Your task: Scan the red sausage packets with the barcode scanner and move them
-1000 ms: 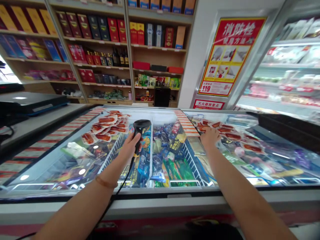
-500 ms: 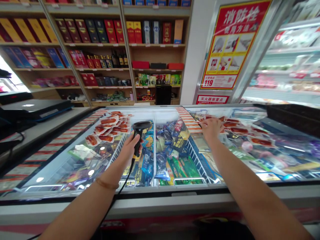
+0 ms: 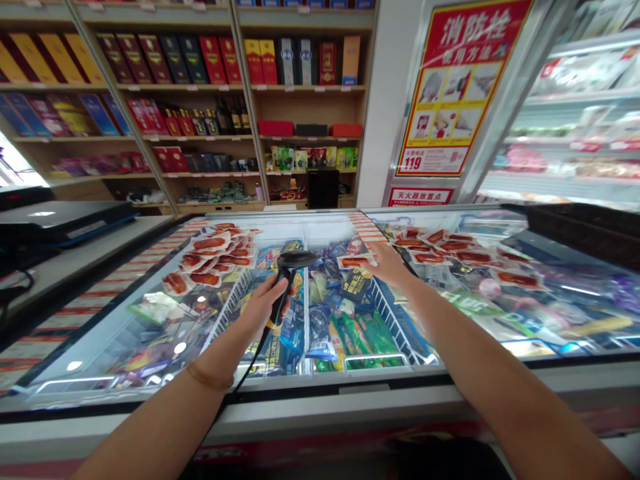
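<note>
My left hand (image 3: 266, 303) is wrapped round the handle of a black barcode scanner (image 3: 296, 259), whose head points right over the open middle of the chest freezer. A cable hangs from the handle toward me. Between the fingers of my right hand (image 3: 390, 265) is a clear packet of reddish-brown meat (image 3: 353, 262), held by its right end just right of the scanner head. Similar meat packets (image 3: 209, 244) lie in a heap on the left glass lid. More meat packets (image 3: 470, 257) are spread over the right lid.
Below the hands, wire baskets (image 3: 385, 313) hold bagged frozen goods (image 3: 357, 333). The freezer's front rim (image 3: 280, 393) runs across near me. A dark flat device (image 3: 70, 217) stands on the left counter. Wooden shelves (image 3: 310, 93) with boxes line the back wall.
My right hand has moved left from the packets on the right lid, bringing one packet over the freezer opening. The scanner has shifted slightly right and its head has turned toward the packet.
</note>
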{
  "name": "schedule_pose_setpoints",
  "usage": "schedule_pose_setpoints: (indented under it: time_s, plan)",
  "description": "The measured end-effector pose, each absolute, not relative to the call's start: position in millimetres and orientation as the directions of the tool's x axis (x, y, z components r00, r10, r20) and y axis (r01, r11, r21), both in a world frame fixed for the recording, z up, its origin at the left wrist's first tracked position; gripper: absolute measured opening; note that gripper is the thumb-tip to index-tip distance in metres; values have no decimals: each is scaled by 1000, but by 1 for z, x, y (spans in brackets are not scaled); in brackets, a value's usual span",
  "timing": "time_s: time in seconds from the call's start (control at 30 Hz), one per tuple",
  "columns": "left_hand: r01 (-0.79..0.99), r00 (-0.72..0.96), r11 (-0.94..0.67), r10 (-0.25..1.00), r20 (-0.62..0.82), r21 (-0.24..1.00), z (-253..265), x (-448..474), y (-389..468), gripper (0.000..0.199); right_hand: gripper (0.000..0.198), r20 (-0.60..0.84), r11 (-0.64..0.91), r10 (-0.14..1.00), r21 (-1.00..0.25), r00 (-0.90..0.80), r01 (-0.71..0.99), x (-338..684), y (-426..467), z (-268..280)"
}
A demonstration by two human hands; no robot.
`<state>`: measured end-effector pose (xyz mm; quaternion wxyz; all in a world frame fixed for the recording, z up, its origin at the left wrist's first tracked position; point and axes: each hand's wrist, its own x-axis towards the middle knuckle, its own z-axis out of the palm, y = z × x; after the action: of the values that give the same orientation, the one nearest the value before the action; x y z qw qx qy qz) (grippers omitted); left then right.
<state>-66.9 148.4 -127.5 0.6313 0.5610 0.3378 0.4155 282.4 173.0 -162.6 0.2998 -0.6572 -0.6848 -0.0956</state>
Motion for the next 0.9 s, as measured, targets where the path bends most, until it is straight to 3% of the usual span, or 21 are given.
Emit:
schedule_pose_setpoints:
  time_s: [0.13, 0.4, 0.6, 0.9]
  plan:
    - [-128, 479, 10, 876, 53, 992, -128, -64, 148, 41, 41, 388, 87, 919, -368, 68, 926, 293, 176, -172]
    - [-171, 487, -14, 868, 97, 985, -116, -55, 134, 39, 31, 547, 123, 788, -588, 282, 799, 260, 179, -163]
    - [-225, 506, 4, 855, 114, 974, -113, -56, 130, 42, 27, 634, 231, 701, -634, 326, 738, 233, 176, -152]
    - [-219, 519, -16, 845, 130, 976, -121, -55, 137, 44, 23, 652, 252, 678, -639, 339, 727, 212, 165, -141]
